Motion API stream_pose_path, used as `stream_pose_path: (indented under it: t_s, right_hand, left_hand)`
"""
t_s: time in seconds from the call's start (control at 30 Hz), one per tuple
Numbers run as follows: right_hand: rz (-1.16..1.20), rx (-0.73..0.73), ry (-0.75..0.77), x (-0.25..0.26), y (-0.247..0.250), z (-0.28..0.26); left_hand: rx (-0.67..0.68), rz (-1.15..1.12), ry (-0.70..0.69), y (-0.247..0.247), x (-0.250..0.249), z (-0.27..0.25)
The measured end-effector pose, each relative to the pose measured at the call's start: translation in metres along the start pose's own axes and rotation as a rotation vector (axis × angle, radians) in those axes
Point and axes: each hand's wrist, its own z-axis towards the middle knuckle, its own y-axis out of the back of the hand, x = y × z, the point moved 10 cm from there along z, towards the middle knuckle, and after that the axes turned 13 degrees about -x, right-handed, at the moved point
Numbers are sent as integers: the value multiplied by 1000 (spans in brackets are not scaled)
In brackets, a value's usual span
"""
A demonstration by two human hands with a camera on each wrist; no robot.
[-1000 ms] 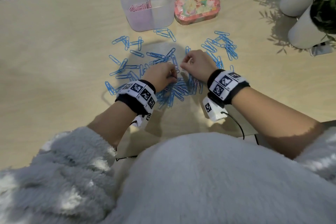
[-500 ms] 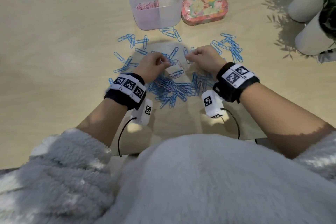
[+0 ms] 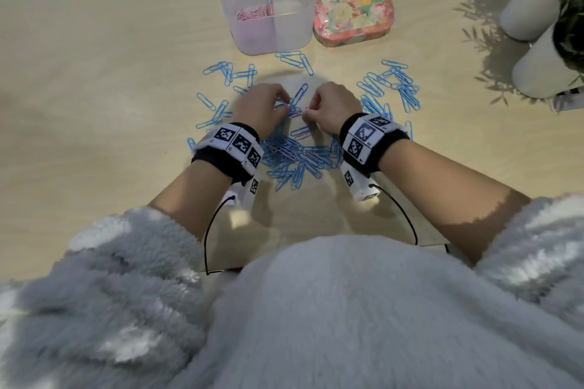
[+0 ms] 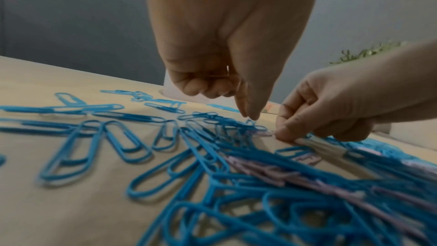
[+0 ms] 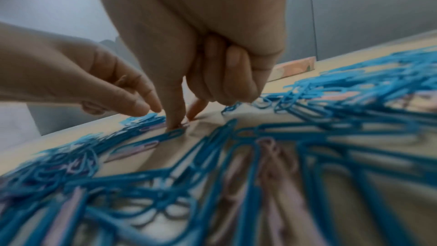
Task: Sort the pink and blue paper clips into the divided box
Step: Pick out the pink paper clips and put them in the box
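Observation:
Blue paper clips (image 3: 297, 161) lie heaped in front of me, with pink clips (image 4: 295, 177) mixed in. My right hand (image 3: 305, 112) pinches a pink clip (image 5: 153, 127) against the table with thumb and index; its other fingers are curled. My left hand (image 3: 286, 104) points thumb and index down at the blue clips just left of that (image 4: 248, 115). Its curled fingers hold a thin pale clip (image 4: 224, 73). The clear divided box (image 3: 268, 38) stands beyond the hands, with pink clips (image 3: 251, 13) in its left compartment.
A floral tin (image 3: 354, 14) sits right of the box. Two white plant pots (image 3: 527, 6) stand at the far right. Loose blue clips spread to the left (image 3: 227, 73) and right (image 3: 398, 88) of the hands. The table's near edge is at my body.
Both hands have moved away from me, from the heap's middle to its far side. Their fingertips now meet over a pink clip.

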Motion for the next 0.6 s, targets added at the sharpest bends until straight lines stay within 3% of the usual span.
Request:
stream_pose_path:
  t_s: [0.07,0.2,0.33,0.47,0.6]
  right_hand:
    - [78,50,-44,-4,-5,-1]
    - [105,99,-43,-9,-7,-2]
    - [284,49,-32,-7,8,-10]
    - [560,111,-143,-15,7,-23]
    - [551,190,-133,-9,-3,-35]
  left_hand:
    - [23,75,-40,-7,-4,2]
    - [49,46,49,-9,9,8]
    - [-26,-14,109,4,21,13]
    - [-32,-10,26,4,13,10]
    - [8,44,-97,-7,-6,7]
